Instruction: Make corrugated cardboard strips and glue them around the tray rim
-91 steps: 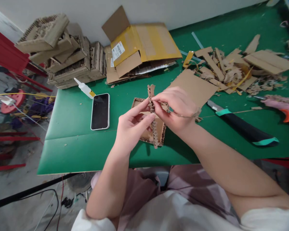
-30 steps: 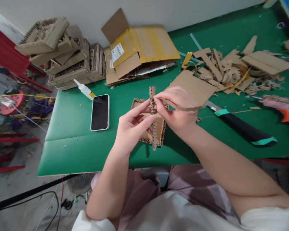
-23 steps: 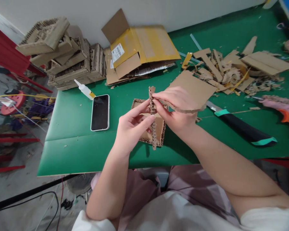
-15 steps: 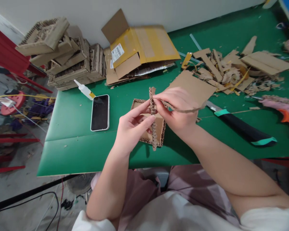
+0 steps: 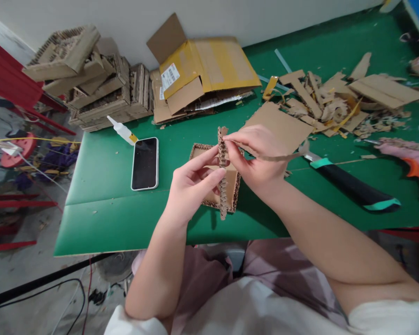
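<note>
My left hand (image 5: 199, 179) pinches a narrow corrugated cardboard strip (image 5: 223, 195), holding it upright in view with its wavy edge toward me. At the strip's upper part, my right hand (image 5: 258, 156) is closed on a thin strip of paper (image 5: 282, 158), whose loose end trails off to the right. The fingertips of both hands are close together there. Under the hands, a shallow cardboard tray (image 5: 236, 193) with a corrugated rim lies on the green table (image 5: 108, 223), partly hidden by them.
A phone (image 5: 145, 164) and a glue bottle (image 5: 123, 130) lie at left. Behind are stacked cardboard trays (image 5: 101, 88) and a yellow-taped box (image 5: 216, 65). To the right are a flat cardboard piece (image 5: 275, 123), a black-handled knife (image 5: 356, 184), cardboard scraps (image 5: 335, 102) and a pink glue gun (image 5: 405, 160).
The thin paper strip's free end has swung out further to the right, past my right hand. Both hands and the corrugated strip have barely shifted.
</note>
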Tool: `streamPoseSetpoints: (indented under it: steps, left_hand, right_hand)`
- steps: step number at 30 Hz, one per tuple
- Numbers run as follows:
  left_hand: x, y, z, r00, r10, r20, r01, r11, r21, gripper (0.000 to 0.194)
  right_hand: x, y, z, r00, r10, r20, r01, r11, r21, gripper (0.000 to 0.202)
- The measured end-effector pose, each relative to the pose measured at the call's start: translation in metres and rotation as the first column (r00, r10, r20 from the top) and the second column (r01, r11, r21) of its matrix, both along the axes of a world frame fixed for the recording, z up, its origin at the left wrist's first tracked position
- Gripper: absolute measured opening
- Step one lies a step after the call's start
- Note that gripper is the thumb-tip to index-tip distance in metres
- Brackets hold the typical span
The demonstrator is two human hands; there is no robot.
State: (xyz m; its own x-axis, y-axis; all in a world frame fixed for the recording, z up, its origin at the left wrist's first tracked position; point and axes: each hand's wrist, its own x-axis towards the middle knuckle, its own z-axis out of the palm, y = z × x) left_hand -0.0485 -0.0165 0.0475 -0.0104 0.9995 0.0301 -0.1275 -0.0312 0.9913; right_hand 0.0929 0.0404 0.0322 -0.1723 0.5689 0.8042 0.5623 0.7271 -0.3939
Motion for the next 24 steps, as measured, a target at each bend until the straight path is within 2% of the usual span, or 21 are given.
streamPoseSetpoints:
  steps: [6,10,13,16,24]
  left_hand:
    - [0.0003,-0.0001,0.0003,1.000,0.005,0.010,-0.005,1.000,-0.004,0.036]
    - [0.0009,-0.0004,0.0011,1.000,-0.001,-0.003,0.001,1.000,-0.024,0.037]
    - [0.0012,-0.0003,0.0012,1.000,-0.005,-0.013,0.004,0.999,-0.036,0.037]
    - [0.0009,0.0000,0.0012,1.000,-0.008,-0.012,0.007,0.999,-0.031,0.037]
    - [-0.0002,-0.0001,0.0006,1.000,-0.010,-0.021,0.009,0.999,-0.032,0.040]
  right_hand:
    - [-0.0007,0.0005,0.0000,1.000,0.030,0.000,-0.030,0.999,-0.023,0.009]
    - [-0.0001,0.0015,-0.0012,1.000,-0.002,-0.002,0.002,1.000,-0.001,0.009]
    - [-0.0003,0.0008,-0.0015,0.999,-0.034,0.012,0.035,0.997,-0.073,0.010]
    - [-0.0009,-0.0004,-0.0007,1.000,-0.009,-0.012,0.007,0.993,-0.117,0.012]
    - [-0.0008,0.0002,-0.0012,0.999,0.011,-0.041,-0.012,1.000,-0.019,0.012]
